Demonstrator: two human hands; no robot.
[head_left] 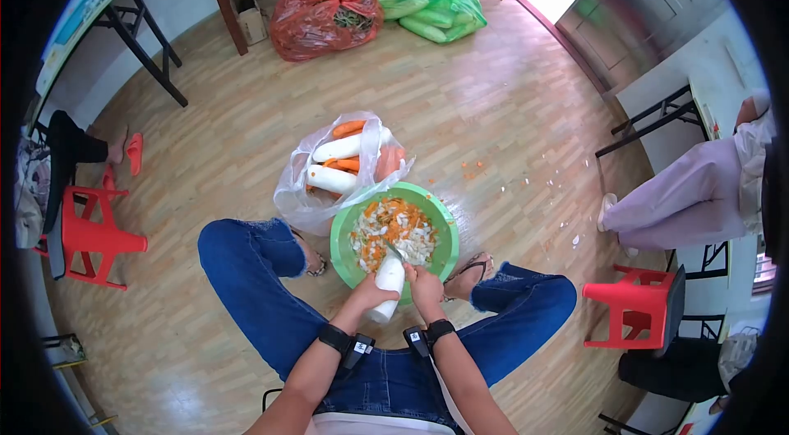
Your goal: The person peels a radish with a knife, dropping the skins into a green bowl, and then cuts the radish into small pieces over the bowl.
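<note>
A peeled white radish (pixel 389 277) is gripped in my left hand (pixel 369 295), tilted over the near side of a green basin (pixel 448 250). My right hand (pixel 425 289) is closed round the handle of a knife (pixel 394 250), whose blade lies against the radish's far end. Chopped white and orange pieces (pixel 396 230) fill much of the basin. Just beyond it, an open clear plastic bag (pixel 297 188) holds whole white radishes (pixel 332 179) and carrots (pixel 349 128).
Orange and white scraps (pixel 472 165) litter the floor to the right. Red bags (pixel 329 16) and green bags (pixel 436 12) of vegetables lie at the back. Red stools (pixel 99 234) and seated people flank both sides; a metal door (pixel 633 16) stands back right.
</note>
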